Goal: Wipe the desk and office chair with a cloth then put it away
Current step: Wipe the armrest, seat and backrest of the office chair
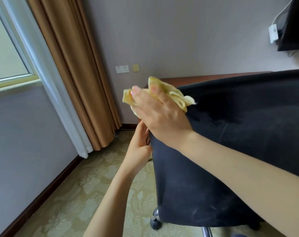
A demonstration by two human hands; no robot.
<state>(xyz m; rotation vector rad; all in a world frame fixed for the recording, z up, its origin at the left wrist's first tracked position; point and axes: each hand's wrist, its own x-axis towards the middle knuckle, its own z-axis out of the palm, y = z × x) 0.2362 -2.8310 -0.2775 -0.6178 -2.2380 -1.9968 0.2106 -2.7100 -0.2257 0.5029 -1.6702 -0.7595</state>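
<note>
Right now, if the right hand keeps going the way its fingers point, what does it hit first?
Hedged: the right hand, gripping the yellow cloth, points up-left past the chair's corner. Nothing nearer shows in that line, so probably the brown curtain or the wall behind it; depth is unclear.

One yellow cloth [164, 93], one office chair [230, 134], two hands, one desk [188, 79]

Room corner, daylit, grey walls.
Window [6, 53] at left with white sheer [47, 86] and tan curtain [73, 69]; patterned green carpet [73, 194]; dark skirting board [42, 194]; wall sockets [122, 69]; wall-mounted screen [294, 26] at right.
</note>
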